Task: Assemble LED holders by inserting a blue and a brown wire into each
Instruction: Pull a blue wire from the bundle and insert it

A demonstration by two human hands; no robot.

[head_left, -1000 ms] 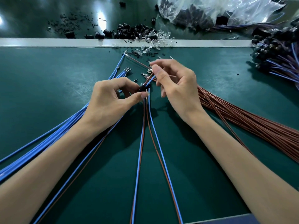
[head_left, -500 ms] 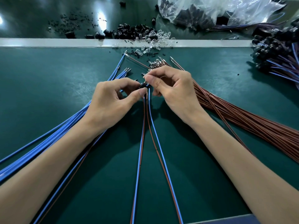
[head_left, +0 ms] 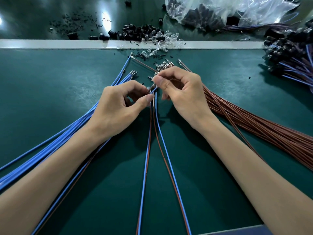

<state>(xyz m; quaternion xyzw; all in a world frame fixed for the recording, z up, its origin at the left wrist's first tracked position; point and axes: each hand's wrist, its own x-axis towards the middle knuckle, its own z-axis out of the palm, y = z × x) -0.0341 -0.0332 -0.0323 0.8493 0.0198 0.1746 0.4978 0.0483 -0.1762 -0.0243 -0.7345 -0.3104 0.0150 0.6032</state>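
Here the left hand [head_left: 118,107] has thumb and forefinger curled in a pinch on a small dark holder [head_left: 149,91], most of it hidden by the fingertips. Just beside it, almost touching, the right hand [head_left: 183,94] pinches the end of a blue wire [head_left: 153,89] between thumb and forefinger, slanted towards the holder; whether the metal tip has entered cannot be told. From under both hands two blue-and-brown pairs trail back towards the person, a brown wire [head_left: 163,156] among them. The holder looks light, hard and slick, and small enough to twist or pop out of a loose pinch, so I would hold it by its sides with the open end left bare. The wire is thin and limp and would buckle if pushed from far back; the place to take it is close behind the crimped tip, which looks easy to bend. Left of the left hand a blue bundle [head_left: 50,150] fans over the bench [head_left: 50,73]; right of the right hand lies a brown bundle [head_left: 254,129]. Beyond the fingertips are spare holders [head_left: 135,33] and clear LEDs [head_left: 162,39], further off a bag [head_left: 220,11], and far right a wired pile [head_left: 288,53].
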